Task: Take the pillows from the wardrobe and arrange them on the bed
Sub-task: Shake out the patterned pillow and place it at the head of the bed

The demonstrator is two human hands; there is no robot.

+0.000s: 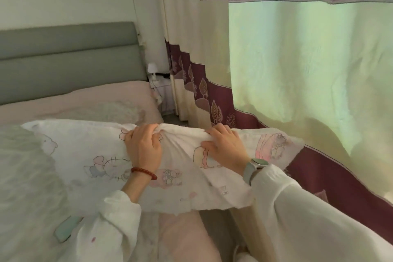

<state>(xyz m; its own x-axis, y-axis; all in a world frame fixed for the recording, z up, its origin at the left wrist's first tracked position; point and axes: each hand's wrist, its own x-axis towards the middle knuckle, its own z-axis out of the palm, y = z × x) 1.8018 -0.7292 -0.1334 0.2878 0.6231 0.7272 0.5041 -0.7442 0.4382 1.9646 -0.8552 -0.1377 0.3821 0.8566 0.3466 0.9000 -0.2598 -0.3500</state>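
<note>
A white pillow (89, 155) printed with cartoon animals is held level over the right side of the bed (63, 104). My left hand (144, 147), with a red bead bracelet on its wrist, is clenched on the pillow's far edge near the middle. To its right, my right hand (225, 147), with a watch on its wrist, grips the same bunched edge. The pillow's right end hangs past the bed's side, toward the curtain. The wardrobe is not in view.
A grey-green padded headboard (70, 59) stands at the bed's far end. A purple and cream curtain (297, 59) hangs close on the right. A small white bedside table with a lamp (152, 69) sits in the corner. A pale green phone (67, 228) lies on the bed.
</note>
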